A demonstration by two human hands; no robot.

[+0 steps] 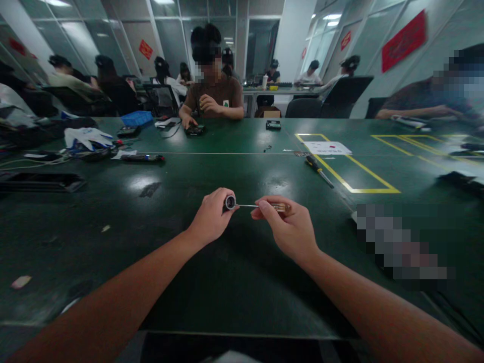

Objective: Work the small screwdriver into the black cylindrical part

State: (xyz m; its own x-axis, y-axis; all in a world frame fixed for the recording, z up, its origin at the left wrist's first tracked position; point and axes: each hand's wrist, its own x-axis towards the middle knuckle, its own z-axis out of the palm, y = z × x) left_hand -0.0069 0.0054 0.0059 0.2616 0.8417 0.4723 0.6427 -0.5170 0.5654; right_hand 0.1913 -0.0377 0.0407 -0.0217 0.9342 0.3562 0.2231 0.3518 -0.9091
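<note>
My left hand (212, 217) is closed around a dark cylindrical object (229, 202) with a round, lens-like end facing me; most of its body is hidden by the fingers. My right hand (291, 224) grips a small screwdriver (282, 207) by its amber, see-through handle. The thin metal shaft points left and its tip meets the side of the cylindrical object, though the exact contact spot is too small to make out. Both hands are held above the green table (242, 282), close to each other.
A second screwdriver (319, 170), yellow and black, lies ahead to the right near a white paper sign (327, 147). White gloves (87, 139), a blue tray (136, 118) and a dark flat device (41, 182) are on the left. Across the table a person (215, 96) handles a black device (194, 130).
</note>
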